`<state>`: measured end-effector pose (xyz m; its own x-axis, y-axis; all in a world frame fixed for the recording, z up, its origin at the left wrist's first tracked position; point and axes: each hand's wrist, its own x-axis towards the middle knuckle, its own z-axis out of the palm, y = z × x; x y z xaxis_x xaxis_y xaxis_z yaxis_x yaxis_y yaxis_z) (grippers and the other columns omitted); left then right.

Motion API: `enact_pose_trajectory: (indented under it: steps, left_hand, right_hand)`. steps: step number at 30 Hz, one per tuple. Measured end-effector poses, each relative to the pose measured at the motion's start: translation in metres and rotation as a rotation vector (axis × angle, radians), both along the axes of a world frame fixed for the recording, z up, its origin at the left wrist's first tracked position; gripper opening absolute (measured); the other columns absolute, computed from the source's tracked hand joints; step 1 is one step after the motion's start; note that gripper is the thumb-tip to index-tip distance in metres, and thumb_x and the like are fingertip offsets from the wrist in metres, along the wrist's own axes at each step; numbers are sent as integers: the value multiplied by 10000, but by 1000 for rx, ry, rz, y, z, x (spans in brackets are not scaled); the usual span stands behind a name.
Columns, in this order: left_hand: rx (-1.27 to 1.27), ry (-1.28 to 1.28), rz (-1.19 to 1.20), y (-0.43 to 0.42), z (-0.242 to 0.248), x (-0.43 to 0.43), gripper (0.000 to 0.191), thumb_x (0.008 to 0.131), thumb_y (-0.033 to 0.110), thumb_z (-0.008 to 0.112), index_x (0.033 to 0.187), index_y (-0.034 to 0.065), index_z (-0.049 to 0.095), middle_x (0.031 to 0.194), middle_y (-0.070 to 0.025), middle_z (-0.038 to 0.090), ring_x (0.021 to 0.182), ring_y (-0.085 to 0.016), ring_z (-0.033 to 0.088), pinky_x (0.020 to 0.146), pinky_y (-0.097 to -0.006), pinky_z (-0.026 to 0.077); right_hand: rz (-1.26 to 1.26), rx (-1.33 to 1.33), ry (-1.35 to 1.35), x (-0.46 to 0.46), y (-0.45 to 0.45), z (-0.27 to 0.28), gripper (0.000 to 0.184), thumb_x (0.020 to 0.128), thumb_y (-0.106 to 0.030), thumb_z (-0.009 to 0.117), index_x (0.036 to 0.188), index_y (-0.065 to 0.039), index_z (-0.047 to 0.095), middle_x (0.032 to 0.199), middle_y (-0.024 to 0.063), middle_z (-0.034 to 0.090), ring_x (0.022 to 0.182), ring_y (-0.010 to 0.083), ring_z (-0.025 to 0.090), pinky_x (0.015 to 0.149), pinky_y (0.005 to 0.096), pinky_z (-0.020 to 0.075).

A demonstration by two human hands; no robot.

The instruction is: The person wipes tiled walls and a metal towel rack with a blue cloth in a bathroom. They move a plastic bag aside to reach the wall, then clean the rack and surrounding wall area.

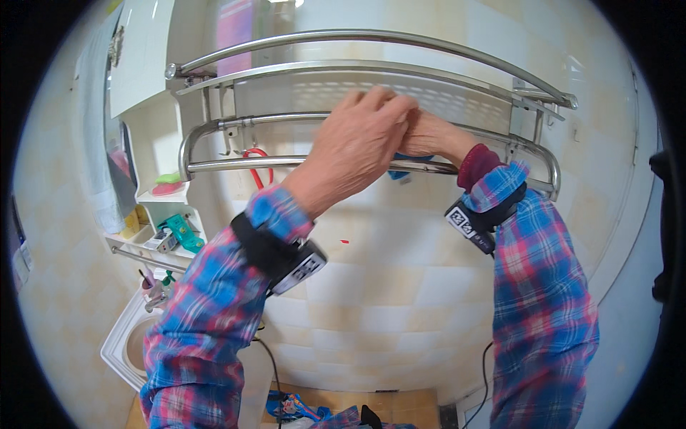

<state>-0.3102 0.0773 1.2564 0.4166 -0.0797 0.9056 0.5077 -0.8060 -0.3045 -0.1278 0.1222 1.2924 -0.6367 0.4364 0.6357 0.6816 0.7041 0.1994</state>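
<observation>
Both hands meet in front of the middle of a wall-mounted stainless steel towel rack (370, 65). My left hand (362, 142) has its back towards me and its fingers curled, covering part of the rack's lower bars. My right hand (431, 137) reaches in from the other side, its fingers hidden behind the left hand. Below the right hand a bit of a blue thing (403, 174) shows around the lowest bar (246, 164); its kind is unclear. What the fingers hold, if anything, is hidden.
A red looped object (261, 161) hangs behind the lower bars. On the left are a white wall cabinet (161, 115) with toiletries and a washbasin (119, 343). A blue printed bag (295, 406) lies low down. Dark cables (274, 364) hang near both arms.
</observation>
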Motion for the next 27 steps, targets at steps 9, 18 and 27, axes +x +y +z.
enact_pose_trajectory:
  steps: [9,18,27]
  left_hand:
    - [-215,226,58,31,24,10,302,923,182,559,1177,18,547,1120,-206,586,990,-388,577,838,-447,476]
    - [-116,377,198,57,43,-15,309,819,18,617,1127,33,609,938,-210,653,869,-408,632,762,-455,509]
    - [-268,310,608,40,41,-154,329,828,-58,570,1149,-2,618,988,-226,661,907,-367,665,804,-385,535]
  right_hand:
    - [-93,-141,72,13,-22,9,437,758,-248,635,1079,47,603,1071,273,627,1009,401,594,858,428,477]
    - [2,225,103,45,-39,-10,451,858,-249,580,1202,36,514,1102,239,592,1027,406,565,895,414,449]
    - [-196,266,129,74,-90,-50,324,966,-241,489,750,-12,568,662,213,553,643,407,537,577,454,416]
